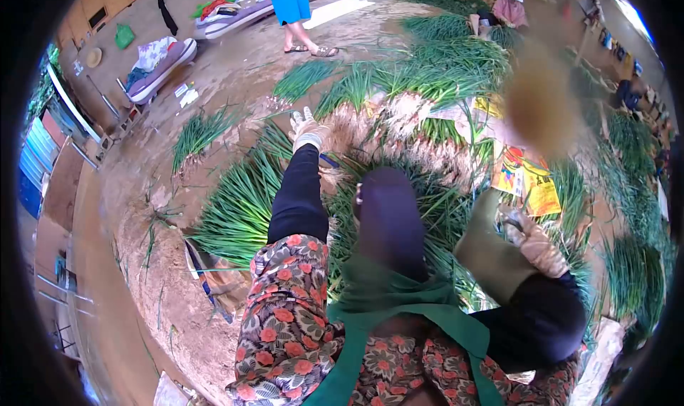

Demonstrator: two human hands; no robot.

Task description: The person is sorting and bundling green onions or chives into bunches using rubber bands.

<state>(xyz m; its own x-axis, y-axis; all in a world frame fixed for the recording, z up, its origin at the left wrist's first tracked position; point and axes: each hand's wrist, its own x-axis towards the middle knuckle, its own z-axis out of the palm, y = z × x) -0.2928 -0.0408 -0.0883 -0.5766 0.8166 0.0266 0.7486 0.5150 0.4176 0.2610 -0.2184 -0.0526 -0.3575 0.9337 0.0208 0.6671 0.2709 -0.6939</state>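
My left hand [308,129], in a pale glove, is stretched forward past the pile of green onions. Its fingers are spread and nothing shows in them. It is nearest to the loose roots and stalks of the row of green onions [349,124] ahead. Below that arm a thick bundle of green onions [239,206] fans out to the left. Beside my right knee is my right hand [534,243], in a soiled glove, its fingers loosely bent and somewhat apart. I see nothing held there. A yellow printed bag [531,185] lies just beyond it.
A person in blue shorts [291,1] stands at the back, near low beds [162,71]. Another person in a pink top [509,11] sits among onions at the back right. Small onion bunches [203,136] lie on the dirt floor [142,263]. A brownish blur covers part of the right side.
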